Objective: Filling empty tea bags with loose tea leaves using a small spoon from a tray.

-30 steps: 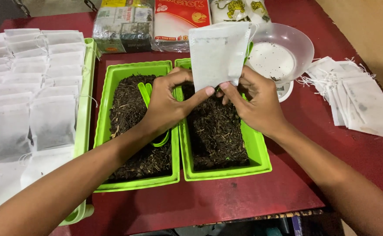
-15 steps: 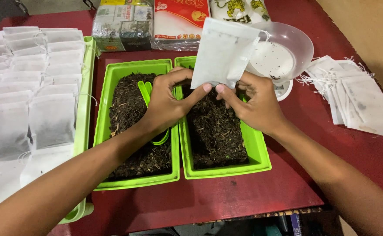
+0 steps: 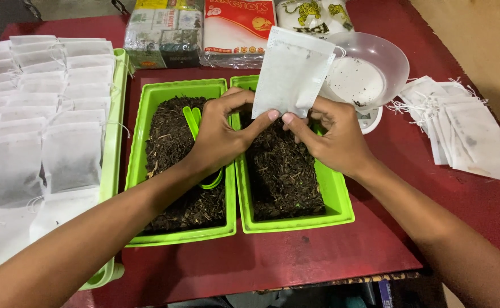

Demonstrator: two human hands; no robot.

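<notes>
My left hand (image 3: 221, 134) and my right hand (image 3: 332, 137) both pinch the bottom edge of a white paper tea bag (image 3: 291, 71), which stands upright above the right green tray (image 3: 341, 205) of dark loose tea leaves. The left green tray (image 3: 139, 142) holds more tea leaves and a green scoop (image 3: 192, 120), partly hidden under my left hand. A clear plastic bowl (image 3: 375, 57) sits on a small scale just behind the bag.
Rows of filled white tea bags (image 3: 45, 114) lie on a long green tray at the left. A loose pile of empty white bags with strings (image 3: 461, 125) lies at the right. Several packets (image 3: 164, 31) stand at the back of the red table (image 3: 318, 256).
The bag, tilted right half a second ago, stands a little straighter and lower now. Both hands stay in place over the right tray.
</notes>
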